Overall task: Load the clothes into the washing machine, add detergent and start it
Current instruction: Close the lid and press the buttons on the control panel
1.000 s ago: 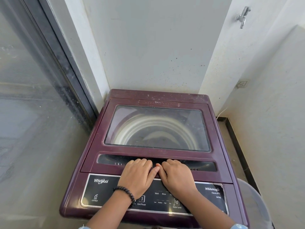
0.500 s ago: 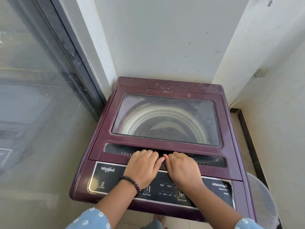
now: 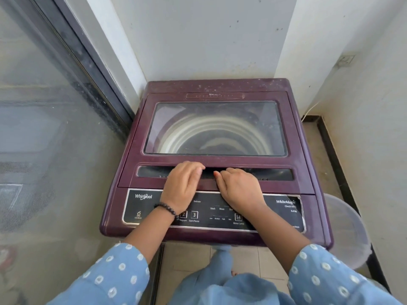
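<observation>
Both forearms reach forward from blue dotted sleeves, side by side. The left hand [image 3: 184, 186] and right hand [image 3: 239, 188] lie palm-down, fingers curled over at the tips, thumbs near each other but apart. A dark beaded bracelet [image 3: 167, 209] circles the left wrist.

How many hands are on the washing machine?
2. The left hand and the right hand sit side by side, fingers curled into the lid handle, just above the control panel on the washing machine.

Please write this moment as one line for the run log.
step: opening lid | left hand, right hand: fingers hooked in lid handle recess | lid: closed | drum: no clothes visible
</observation>
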Available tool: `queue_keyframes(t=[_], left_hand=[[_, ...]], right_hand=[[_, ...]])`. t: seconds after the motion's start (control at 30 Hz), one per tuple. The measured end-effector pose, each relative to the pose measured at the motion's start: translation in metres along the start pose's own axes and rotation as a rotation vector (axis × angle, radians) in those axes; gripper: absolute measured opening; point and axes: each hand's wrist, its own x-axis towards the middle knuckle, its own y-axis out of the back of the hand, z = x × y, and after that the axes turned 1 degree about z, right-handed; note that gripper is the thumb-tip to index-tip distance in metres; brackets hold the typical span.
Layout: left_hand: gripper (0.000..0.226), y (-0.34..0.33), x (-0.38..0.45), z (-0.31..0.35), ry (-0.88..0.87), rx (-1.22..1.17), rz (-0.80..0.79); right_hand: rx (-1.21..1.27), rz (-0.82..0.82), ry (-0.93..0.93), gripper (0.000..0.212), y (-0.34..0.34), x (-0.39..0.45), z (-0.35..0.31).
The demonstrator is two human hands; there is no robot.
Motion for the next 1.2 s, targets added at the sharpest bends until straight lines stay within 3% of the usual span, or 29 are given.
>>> queue_keyframes(t=[0.13,0.3,0.47,0.67,0.8,0.97,1.2], left_hand=[[0.059,0.014,-0.009,0.006,0.324,-0.526,0.085],[0.080,0.046,-0.024,-0.002,0.490,-0.801,-0.074],[0.084,0.055,-0.022,-0.003,0.491,-0.820,-0.212],[0.083,0.046,-0.036,-0.007,0.388,-0.804,-0.180],[0.081,0.041,-0.038,-0.010,0.361,-0.820,-0.161],[0.085,0.039,-0.038,-0.013,0.315,-0.833,-0.124],[0.075,0.040,-0.037,-0.015,0.338,-0.941,-0.035]], right_hand=[[0.051,-0.100,-0.015,0.044,0.010,-0.001,0.001],[0.086,-0.212,-0.022,0.050,0.023,0.003,-0.001],[0.015,-0.301,-0.034,0.064,0.024,0.005,-0.006],[-0.067,-0.431,-0.028,0.105,0.024,-0.009,-0.042],[-0.077,-0.527,-0.098,0.121,0.023,-0.010,-0.067],[-0.073,-0.609,-0.128,0.126,0.017,-0.005,-0.080],[-0.034,-0.584,-0.187,0.117,0.014,0.000,-0.084]])
